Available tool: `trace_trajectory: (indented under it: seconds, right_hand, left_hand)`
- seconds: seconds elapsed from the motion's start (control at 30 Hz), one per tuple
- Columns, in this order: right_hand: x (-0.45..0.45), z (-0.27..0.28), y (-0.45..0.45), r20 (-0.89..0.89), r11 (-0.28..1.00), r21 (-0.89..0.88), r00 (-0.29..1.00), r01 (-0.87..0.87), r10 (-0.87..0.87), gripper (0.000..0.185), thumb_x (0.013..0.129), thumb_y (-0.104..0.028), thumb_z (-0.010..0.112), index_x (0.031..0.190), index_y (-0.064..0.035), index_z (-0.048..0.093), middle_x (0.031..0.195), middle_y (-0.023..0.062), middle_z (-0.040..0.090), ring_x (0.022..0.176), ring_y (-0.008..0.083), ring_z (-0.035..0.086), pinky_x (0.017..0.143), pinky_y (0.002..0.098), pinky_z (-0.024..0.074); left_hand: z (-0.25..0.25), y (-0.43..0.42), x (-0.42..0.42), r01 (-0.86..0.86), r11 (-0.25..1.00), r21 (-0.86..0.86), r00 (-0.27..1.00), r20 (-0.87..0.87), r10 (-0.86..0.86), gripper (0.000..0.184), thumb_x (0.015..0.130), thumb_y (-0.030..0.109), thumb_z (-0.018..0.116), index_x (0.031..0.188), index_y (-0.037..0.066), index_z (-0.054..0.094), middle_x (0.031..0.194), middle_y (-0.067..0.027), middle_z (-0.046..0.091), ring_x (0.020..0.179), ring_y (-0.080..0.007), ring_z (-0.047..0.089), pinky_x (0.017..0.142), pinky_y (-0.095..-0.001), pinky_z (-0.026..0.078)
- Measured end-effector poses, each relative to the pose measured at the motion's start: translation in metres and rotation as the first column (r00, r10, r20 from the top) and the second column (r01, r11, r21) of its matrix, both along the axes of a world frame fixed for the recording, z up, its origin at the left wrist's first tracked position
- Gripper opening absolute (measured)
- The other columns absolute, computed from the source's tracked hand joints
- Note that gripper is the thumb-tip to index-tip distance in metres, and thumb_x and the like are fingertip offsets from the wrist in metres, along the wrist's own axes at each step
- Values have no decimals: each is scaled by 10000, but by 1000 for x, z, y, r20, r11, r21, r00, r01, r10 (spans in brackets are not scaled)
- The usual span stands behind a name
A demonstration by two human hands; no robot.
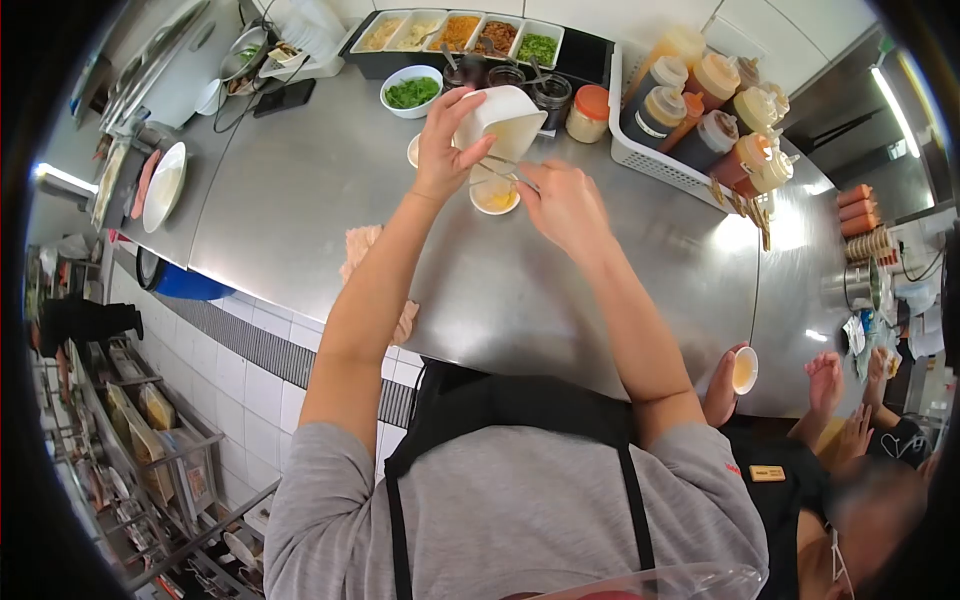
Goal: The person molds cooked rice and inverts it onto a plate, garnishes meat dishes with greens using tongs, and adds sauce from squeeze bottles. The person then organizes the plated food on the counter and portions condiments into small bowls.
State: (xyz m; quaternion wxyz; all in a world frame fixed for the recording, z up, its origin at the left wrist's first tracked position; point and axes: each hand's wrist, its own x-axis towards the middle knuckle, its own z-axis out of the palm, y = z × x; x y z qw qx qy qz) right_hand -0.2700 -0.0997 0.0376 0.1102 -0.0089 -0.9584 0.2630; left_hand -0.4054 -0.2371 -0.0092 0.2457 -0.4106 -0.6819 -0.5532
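My left hand (450, 145) grips a white container (503, 112), tilted over a small white cup (494, 196) with yellow contents on the steel table. In my right hand (562, 203) is a thin metal utensil (500, 160), its far end at the container's mouth, above the cup. Part of another small cup (413, 151) shows behind my left wrist. A white bowl of chopped greens (411, 93) stands just behind my left hand.
Topping trays (458, 34), dark jars and an orange-lidded jar (588, 113) line the back. A white basket (660, 165) holds sauce bottles. A crumpled cloth (359, 248) lies near the front edge. At right, a person's hand holds a cup (745, 370); other people's hands are beside it.
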Motion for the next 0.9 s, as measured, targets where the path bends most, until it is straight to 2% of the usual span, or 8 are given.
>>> trace_trajectory:
  seconds: [0.13, 0.47, 0.57, 0.67, 0.73, 0.8, 0.83, 0.9]
  right_hand:
    - [0, -4, 4, 18, 996, 72, 999, -48, 47, 153, 780, -184, 579, 837, -56, 639, 772, 130, 582, 732, 317, 590, 662, 414, 483]
    - [6, -13, 18, 101, 988, 153, 995, -29, 14, 166, 779, -193, 586, 849, -52, 637, 824, 134, 591, 769, 315, 591, 687, 417, 482]
    - [8, -14, 20, 87, 990, 128, 995, -66, 55, 179, 784, -211, 586, 843, -47, 628, 840, 138, 593, 783, 316, 590, 704, 418, 480]
    - [5, -4, 24, 136, 996, 85, 990, 13, -24, 208, 783, -238, 591, 851, -45, 627, 886, 143, 602, 814, 321, 587, 727, 406, 480]
    - [1, -2, 31, 29, 996, 85, 1000, -2, 0, 264, 763, -276, 618, 909, -56, 623, 915, 152, 609, 835, 324, 589, 738, 399, 479]
    - [0, 15, 46, -43, 993, 113, 998, 45, -41, 313, 748, -299, 633, 950, -62, 608, 917, 149, 614, 839, 321, 593, 738, 397, 479]
    - [-2, 29, 55, -114, 986, 132, 990, 98, -83, 367, 733, -321, 649, 991, -67, 593, 919, 146, 620, 842, 318, 598, 738, 395, 478]
    - [-13, 62, 69, -207, 973, 101, 961, 207, -183, 433, 712, -333, 670, 1038, -69, 562, 894, 133, 632, 833, 305, 610, 729, 399, 474]
  left_hand:
    - [6, -1, 0, -31, 998, -60, 995, -95, 25, 499, 663, 182, 733, 1129, 122, 565, 1183, -136, 483, 1055, -292, 497, 886, -359, 422]
    - [4, -4, -13, -106, 993, -44, 988, -114, 100, 476, 677, 164, 713, 1125, 108, 562, 1181, -125, 484, 1059, -273, 483, 893, -351, 410]
    - [-3, -8, -16, -72, 958, 276, 980, 197, 17, 433, 774, 122, 646, 1180, 81, 502, 1095, -86, 518, 1009, -182, 499, 854, -279, 406]
    - [-4, -24, -16, -161, 927, 338, 896, 444, -6, 380, 887, 154, 529, 1236, 63, 411, 1199, -75, 455, 1079, -144, 463, 864, -301, 430]
    - [5, -31, -4, -195, 872, 449, 881, 471, -45, 386, 923, 225, 476, 1251, 47, 381, 1198, -72, 460, 1054, -159, 496, 845, -310, 440]
    - [25, -44, 18, -528, 648, 550, 590, 786, -186, 423, 944, 314, 405, 1265, 42, 358, 1182, -79, 487, 1063, -201, 511, 869, -335, 444]
    - [18, -52, 18, -535, 641, 551, 591, 786, -182, 423, 944, 314, 405, 1265, 42, 358, 1182, -79, 487, 1063, -201, 511, 869, -335, 444]
    - [-4, -78, 17, -404, 592, 697, 561, 700, -441, 409, 939, 359, 396, 1217, 60, 376, 1072, -73, 527, 978, -174, 541, 826, -322, 477]
